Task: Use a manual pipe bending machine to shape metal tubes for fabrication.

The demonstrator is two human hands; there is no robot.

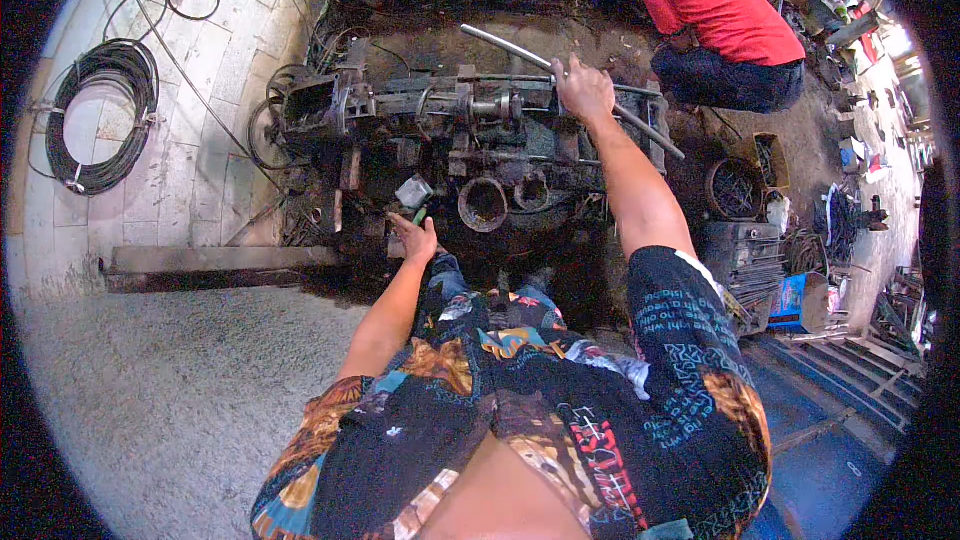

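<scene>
My right hand [583, 88] is closed around a long grey metal rod [505, 45]. The rod slants over the right end of a grimy lathe-like machine [500, 105], its far tip to the left and its near tip to the right. Lower on the left, my left hand [413, 237] has its fingers spread beside a small green piece [420, 214]; whether they touch cannot be made out. Just beyond that piece is a small pale box [413, 192]. Two round cups, one larger [483, 204] and one smaller [531, 192], sit at the machine's near side.
A person in a red top [720, 15] crouches at the far right. Coiled black cable [105, 115] hangs on the pale wall at left. A round bin [735, 187] of metal bits and a stack of dark metal bars [742, 250] stand at right, near a blue box [795, 302].
</scene>
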